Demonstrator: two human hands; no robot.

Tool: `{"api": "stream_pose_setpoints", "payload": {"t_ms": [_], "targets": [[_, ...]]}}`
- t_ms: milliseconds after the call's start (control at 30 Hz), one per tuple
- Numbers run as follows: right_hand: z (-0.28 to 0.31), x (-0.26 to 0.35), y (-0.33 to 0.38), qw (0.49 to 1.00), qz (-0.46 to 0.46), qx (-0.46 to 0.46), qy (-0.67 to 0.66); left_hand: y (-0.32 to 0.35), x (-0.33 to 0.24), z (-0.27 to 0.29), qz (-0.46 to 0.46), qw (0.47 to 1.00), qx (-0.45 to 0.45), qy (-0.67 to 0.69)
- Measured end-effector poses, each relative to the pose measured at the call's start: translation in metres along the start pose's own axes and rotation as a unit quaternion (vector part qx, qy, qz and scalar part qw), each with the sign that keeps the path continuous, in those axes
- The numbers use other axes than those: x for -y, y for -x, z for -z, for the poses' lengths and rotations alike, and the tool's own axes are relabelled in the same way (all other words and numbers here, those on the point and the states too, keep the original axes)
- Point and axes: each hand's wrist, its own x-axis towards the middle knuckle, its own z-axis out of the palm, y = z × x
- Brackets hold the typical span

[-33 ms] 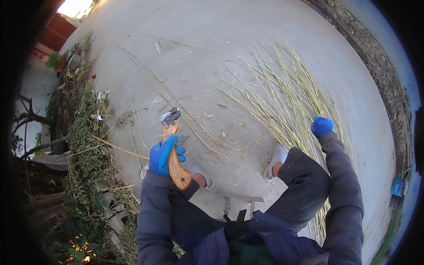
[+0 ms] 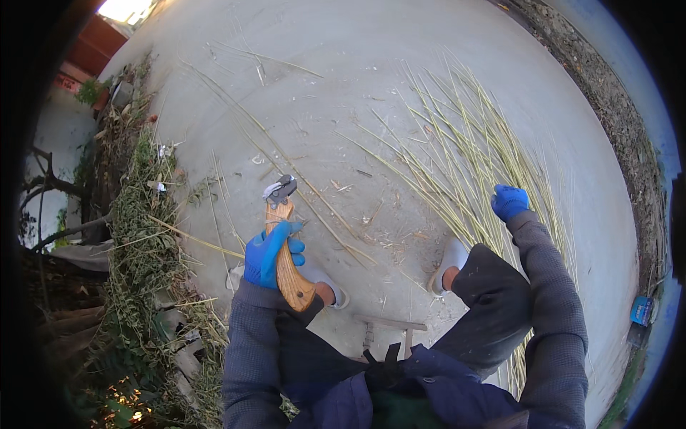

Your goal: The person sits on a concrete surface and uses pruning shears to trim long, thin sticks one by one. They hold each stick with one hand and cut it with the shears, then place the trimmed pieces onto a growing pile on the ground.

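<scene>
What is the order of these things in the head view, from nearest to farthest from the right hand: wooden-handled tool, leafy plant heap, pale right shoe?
1. Pale right shoe: toward the lower left of the right hand.
2. Wooden-handled tool: farther left, in the left hand.
3. Leafy plant heap: farthest, beyond the tool on the left side.

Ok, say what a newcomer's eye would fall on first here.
Probably the wooden-handled tool gripped in the blue-gloved left hand, left of centre. Next, the fan of pale green stalks spread across the grey ground on the right, with the right hand among or above them. Then the tangled leafy heap along the left side.
</scene>
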Motion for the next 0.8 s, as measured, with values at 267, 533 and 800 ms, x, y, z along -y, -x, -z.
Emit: {"api": "stream_pose_setpoints", "payload": {"t_ms": [267, 533, 800], "targets": [[-0.105, 0.343, -0.062, 0.969, 0.171, 0.114, -0.137, 0.02, -0.02, 0.013, 0.117, 0.987, 0.104, 0.048], [-0.177, 0.446, -0.076, 0.97, 0.128, 0.186, -0.09, 0.019, -0.041, 0.023, 0.19, 0.977, 0.1, 0.014], [-0.174, 0.424, -0.071, 0.952, 0.126, 0.19, -0.205, 0.019, -0.042, 0.025, 0.225, 0.972, 0.069, 0.001]]}}
